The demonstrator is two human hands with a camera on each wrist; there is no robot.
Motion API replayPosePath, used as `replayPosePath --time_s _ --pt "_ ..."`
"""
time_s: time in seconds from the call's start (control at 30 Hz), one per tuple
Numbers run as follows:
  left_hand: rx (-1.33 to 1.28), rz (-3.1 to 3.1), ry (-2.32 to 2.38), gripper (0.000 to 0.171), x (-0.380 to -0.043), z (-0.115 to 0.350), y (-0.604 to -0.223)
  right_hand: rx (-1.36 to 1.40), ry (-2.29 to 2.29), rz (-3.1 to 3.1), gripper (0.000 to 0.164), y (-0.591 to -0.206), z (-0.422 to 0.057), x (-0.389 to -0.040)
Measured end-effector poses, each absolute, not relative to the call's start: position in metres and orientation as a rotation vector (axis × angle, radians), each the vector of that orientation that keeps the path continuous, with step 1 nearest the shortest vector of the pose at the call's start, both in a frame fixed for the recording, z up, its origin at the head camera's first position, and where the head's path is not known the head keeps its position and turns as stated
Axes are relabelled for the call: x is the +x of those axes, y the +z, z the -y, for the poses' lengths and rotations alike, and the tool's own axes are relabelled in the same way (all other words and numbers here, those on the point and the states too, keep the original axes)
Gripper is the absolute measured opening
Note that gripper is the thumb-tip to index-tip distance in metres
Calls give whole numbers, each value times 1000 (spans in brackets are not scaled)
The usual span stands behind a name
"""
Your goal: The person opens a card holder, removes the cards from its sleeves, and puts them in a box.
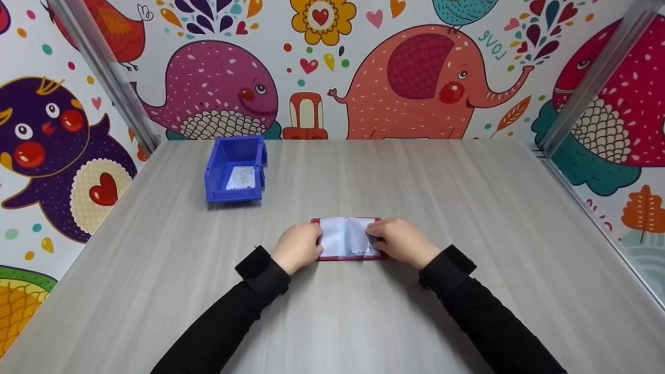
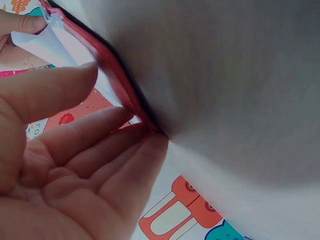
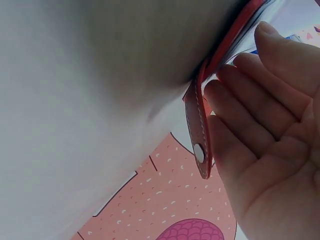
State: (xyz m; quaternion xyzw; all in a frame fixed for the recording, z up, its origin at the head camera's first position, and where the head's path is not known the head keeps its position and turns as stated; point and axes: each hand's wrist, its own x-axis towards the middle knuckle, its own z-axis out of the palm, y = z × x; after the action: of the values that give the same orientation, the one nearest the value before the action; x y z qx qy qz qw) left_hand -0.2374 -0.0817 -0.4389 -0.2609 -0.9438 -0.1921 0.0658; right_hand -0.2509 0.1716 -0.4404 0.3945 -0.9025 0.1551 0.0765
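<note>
A small red card holder [image 1: 348,258] lies spread on the table, its pale plastic sleeves [image 1: 333,236] facing up. At its left end, my left hand [image 1: 300,246] grips the edge, thumb over the sleeves and fingers at the red cover [image 2: 117,75]. My right hand [image 1: 405,241] holds the other end, with thumb and fingers on the right-hand sleeves. In the right wrist view, a red strap [image 3: 199,125] with a metal snap [image 3: 199,152] sticks out from the cover beside the right fingers. The sleeve leaves stand slightly raised in the left wrist view.
A blue plastic bin [image 1: 234,195] stands at the back left of the table, with white cards [image 1: 241,177] inside. The wood-grain table [image 1: 332,322] is bordered by walls printed with cartoon animals [image 1: 415,78] and metal posts [image 1: 597,78].
</note>
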Motion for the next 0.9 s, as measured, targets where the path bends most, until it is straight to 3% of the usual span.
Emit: replayPosePath --time_s 0.4,0.53,0.9 --pt "-773 2869 -565 24 -237 82 -437 1189 510 2726 17 -440 -167 -246" --pt "-768 2882 -559 25 -237 81 -437 1174 496 2736 26 -439 -166 -244" --pt "-784 2865 -561 28 -239 82 -439 1181 520 2706 23 -440 -166 -243"
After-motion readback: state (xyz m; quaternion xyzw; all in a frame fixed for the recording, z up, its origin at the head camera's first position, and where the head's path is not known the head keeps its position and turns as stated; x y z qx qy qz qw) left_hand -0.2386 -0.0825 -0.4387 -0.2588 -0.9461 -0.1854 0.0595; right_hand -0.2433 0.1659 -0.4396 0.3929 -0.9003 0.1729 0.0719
